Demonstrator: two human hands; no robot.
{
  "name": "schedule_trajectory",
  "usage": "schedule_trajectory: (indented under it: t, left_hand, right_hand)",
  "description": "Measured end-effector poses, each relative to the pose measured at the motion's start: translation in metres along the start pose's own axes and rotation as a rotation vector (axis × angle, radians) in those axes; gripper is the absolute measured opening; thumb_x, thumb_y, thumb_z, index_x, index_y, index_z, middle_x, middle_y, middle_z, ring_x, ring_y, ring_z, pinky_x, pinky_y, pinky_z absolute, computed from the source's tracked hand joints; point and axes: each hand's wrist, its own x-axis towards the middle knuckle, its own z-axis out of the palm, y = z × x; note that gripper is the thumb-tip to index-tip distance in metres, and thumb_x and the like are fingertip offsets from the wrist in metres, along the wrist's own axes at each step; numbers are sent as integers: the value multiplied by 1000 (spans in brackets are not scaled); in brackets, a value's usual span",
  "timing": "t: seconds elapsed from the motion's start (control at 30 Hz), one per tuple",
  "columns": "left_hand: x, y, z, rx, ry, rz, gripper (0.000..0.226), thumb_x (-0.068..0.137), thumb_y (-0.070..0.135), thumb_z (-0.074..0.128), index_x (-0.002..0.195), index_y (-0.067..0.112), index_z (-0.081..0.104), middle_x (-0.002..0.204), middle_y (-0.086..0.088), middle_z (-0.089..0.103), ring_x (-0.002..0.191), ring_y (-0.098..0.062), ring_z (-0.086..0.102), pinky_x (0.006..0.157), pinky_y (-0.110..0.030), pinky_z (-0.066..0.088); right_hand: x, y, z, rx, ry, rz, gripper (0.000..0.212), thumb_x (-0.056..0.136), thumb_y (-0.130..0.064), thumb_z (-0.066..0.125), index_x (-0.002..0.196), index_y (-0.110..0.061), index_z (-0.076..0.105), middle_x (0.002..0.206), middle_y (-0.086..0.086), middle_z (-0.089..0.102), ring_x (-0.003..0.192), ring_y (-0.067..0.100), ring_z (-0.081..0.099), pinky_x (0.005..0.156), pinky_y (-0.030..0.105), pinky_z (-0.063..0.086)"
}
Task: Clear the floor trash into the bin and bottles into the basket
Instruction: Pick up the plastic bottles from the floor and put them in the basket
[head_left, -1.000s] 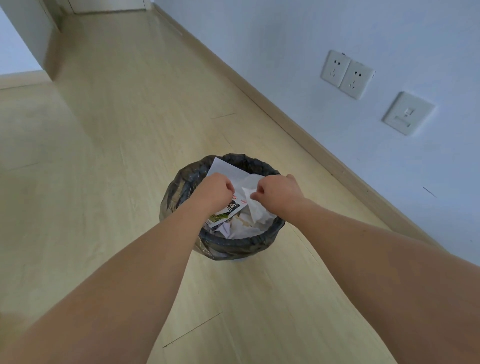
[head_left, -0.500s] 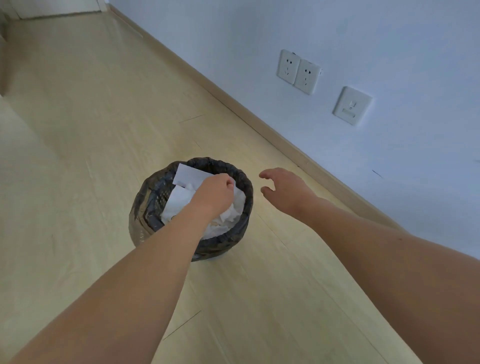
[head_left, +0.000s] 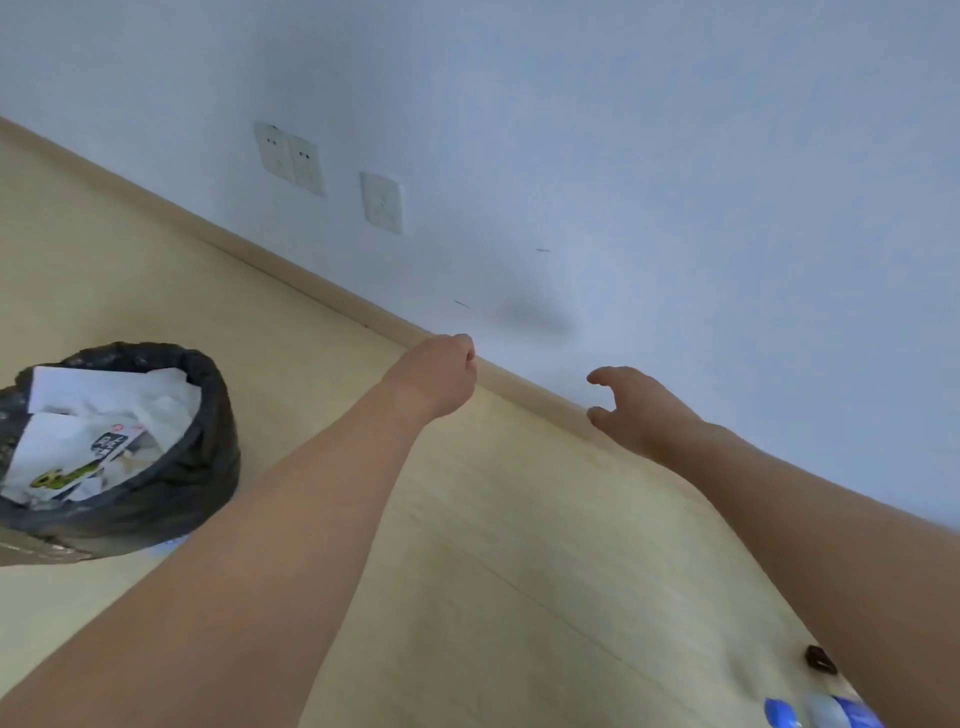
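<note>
The bin (head_left: 197, 457), lined with a black bag, stands on the floor at the left edge, holding white papers and a printed wrapper (head_left: 88, 457). My left hand (head_left: 441, 379) hovers in the air to the right of the bin, fingers curled in, holding nothing. Farther right, my right hand (head_left: 634, 410) is held out with fingers loosely spread and empty. A blue and clear plastic item (head_left: 821, 714), perhaps a bottle, shows at the bottom right edge, partly hidden by my right forearm. A small dark object (head_left: 820, 660) lies on the floor just above it.
A pale wall with a wooden baseboard (head_left: 332, 291) runs diagonally behind my hands. Wall sockets (head_left: 288, 158) and a switch plate (head_left: 382, 202) sit above it. Light wood flooring (head_left: 519, 571) spreads between my arms.
Both hands let go of the paper into the bin and drew away to the right. My view swung right, shifting the bin to the left edge and revealing items at the bottom right.
</note>
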Motion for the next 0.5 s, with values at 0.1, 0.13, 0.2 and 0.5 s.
schedule_trajectory:
  t: [0.1,0.13,0.2,0.5]
  left_hand:
    - [1,70,35,43,-62,57,21,98,21,38,106,12,56,103,-4,59,92,-24,55,77,-36,47]
    - [1,99,51,46,-86,84,22,98,22,39,109,12,56,107,-4,59,95,-24,55,81,-37,48]
    - [0,147,80,43,-137,118,25,99,23,41,116,13,55,114,-4,59,100,-24,55,87,-38,48]
    - [-49,329,243,49,-493,232,35,94,33,49,127,22,53,125,-1,58,109,-21,56,93,-32,46]
  right_hand:
    - [-44,81,-19,9,3,70,49,96,-27,49,143,-24,39,148,-3,38,130,18,43,103,35,39]
    - [-63,112,-26,15,-2,106,48,95,-26,49,143,-24,40,148,-3,39,130,18,44,103,34,39]
    - [-94,165,-34,21,-8,168,47,96,-26,49,142,-22,41,147,-2,41,127,19,46,101,33,39]
    - [-236,345,2,149,-118,483,43,90,-22,53,132,-14,50,127,6,57,108,22,55,90,32,47]
